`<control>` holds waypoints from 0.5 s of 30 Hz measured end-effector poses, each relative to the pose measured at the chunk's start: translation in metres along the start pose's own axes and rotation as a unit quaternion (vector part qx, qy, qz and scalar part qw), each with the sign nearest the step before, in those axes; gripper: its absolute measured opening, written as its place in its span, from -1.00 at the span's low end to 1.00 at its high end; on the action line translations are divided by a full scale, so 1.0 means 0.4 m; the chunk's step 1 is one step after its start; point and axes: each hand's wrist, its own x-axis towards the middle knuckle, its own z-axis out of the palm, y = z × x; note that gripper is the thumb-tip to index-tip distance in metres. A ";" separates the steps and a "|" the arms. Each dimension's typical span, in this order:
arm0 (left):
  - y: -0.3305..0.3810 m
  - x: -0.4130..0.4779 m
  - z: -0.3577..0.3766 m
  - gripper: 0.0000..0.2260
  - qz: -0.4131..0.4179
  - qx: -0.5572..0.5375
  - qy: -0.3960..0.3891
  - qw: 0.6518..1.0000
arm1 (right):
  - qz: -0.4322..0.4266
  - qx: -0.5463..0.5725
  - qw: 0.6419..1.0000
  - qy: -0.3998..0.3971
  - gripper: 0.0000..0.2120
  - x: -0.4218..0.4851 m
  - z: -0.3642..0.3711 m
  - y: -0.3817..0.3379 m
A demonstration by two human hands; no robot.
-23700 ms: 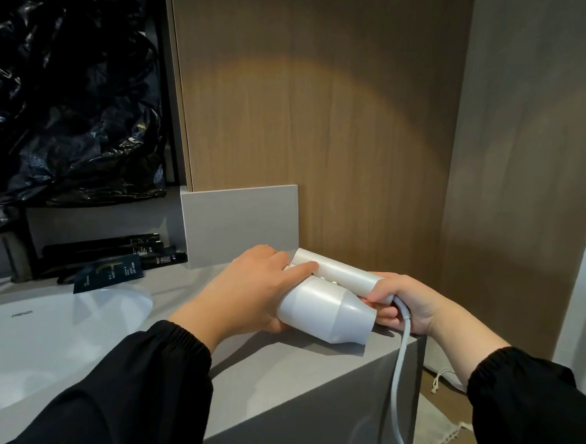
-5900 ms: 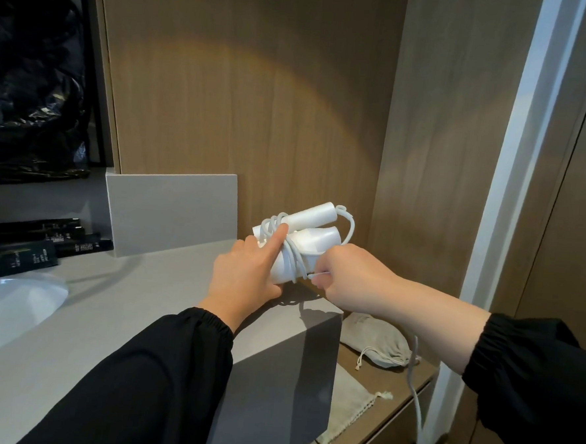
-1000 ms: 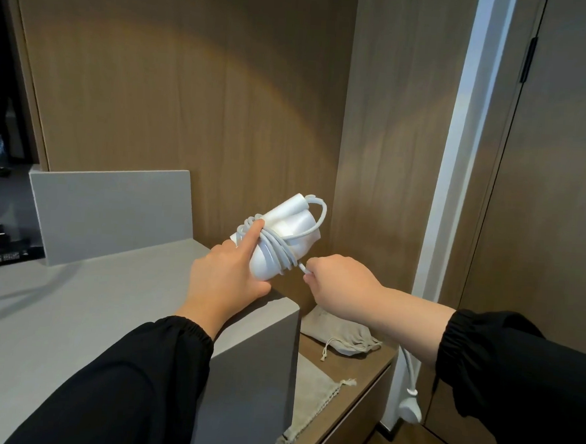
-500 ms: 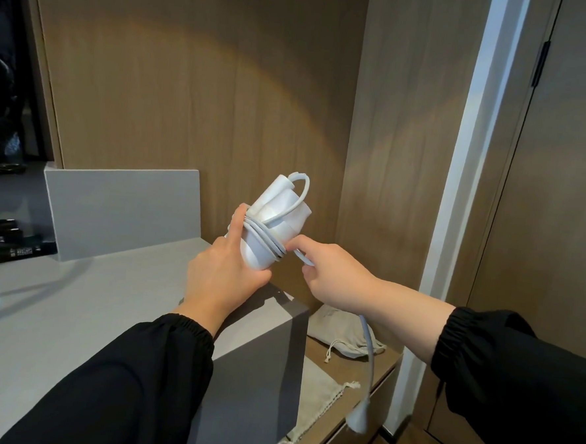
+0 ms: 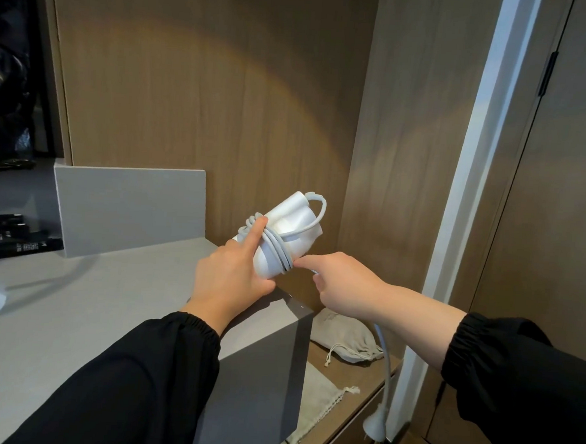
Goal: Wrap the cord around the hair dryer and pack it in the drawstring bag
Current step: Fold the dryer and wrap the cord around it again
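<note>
My left hand (image 5: 228, 279) holds the folded white hair dryer (image 5: 292, 235) above the counter's right corner, its forefinger pressing the wound coils. Several turns of the grey-white cord (image 5: 276, 251) circle the dryer's body, and one loop arcs past its upper end. My right hand (image 5: 343, 281) grips the cord just below the dryer, forefinger pointing at the coils. The cord's loose end hangs under that hand down to the white plug (image 5: 375, 429). A flat beige drawstring bag (image 5: 318, 398) lies in the open drawer below.
A grey counter (image 5: 91, 298) with a low grey backsplash (image 5: 131, 208) runs to the left. A second, filled drawstring bag (image 5: 343, 338) sits at the drawer's back. Wood panels rise behind, a white door frame (image 5: 471, 198) stands to the right, and black packets (image 5: 12, 239) lie far left.
The dryer has tipped down and rightward from its more upright tilt. My right hand stays close under it, and the plug end hangs a little lower and further right.
</note>
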 end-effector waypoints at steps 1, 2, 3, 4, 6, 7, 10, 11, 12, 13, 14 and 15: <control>0.000 0.002 -0.001 -0.20 -0.008 -0.003 0.000 1.000 | -0.001 -0.005 1.000 -0.002 -0.42 0.001 -0.001 -0.004; 0.000 0.004 -0.002 -0.20 -0.018 -0.008 -0.002 1.000 | -0.002 -0.011 1.000 -0.001 -0.41 0.001 -0.002 -0.007; 0.001 0.006 -0.004 -0.20 -0.027 -0.012 -0.002 1.000 | -0.004 -0.014 1.000 0.005 -0.40 0.002 -0.002 -0.013; 0.000 0.006 -0.005 -0.20 -0.036 -0.018 -0.001 0.999 | -0.005 -0.010 1.000 0.014 -0.40 0.003 -0.001 -0.017; -0.003 0.005 -0.008 -0.20 -0.050 -0.029 0.007 0.998 | 0.012 0.044 0.998 0.044 -0.45 0.010 0.005 -0.018; -0.005 0.005 -0.010 -0.20 -0.055 -0.030 0.009 0.998 | 0.033 0.082 0.994 0.058 -0.52 0.014 0.007 -0.016; -0.010 0.004 -0.013 -0.19 -0.062 -0.028 0.008 0.998 | 0.075 0.109 0.988 0.074 -0.90 0.020 0.009 -0.009; -0.010 0.004 -0.012 -0.19 -0.061 -0.029 0.010 0.998 | 0.074 0.098 0.990 0.075 -0.93 0.019 0.007 -0.009; -0.009 0.003 -0.012 -0.19 -0.057 -0.030 0.011 0.998 | 0.070 0.084 0.991 0.072 -0.91 0.017 0.005 -0.010; -0.007 0.003 -0.011 -0.18 -0.050 -0.032 0.011 0.998 | 0.065 0.070 0.993 0.064 -0.90 0.014 0.003 -0.013; -0.004 0.002 -0.011 -0.18 -0.042 -0.033 0.009 0.999 | 0.059 0.048 0.996 0.051 -0.90 0.011 0.002 -0.016; -0.002 0.002 -0.011 -0.17 -0.035 -0.032 0.007 0.999 | 0.056 0.018 0.998 0.033 -0.91 0.007 0.002 -0.021</control>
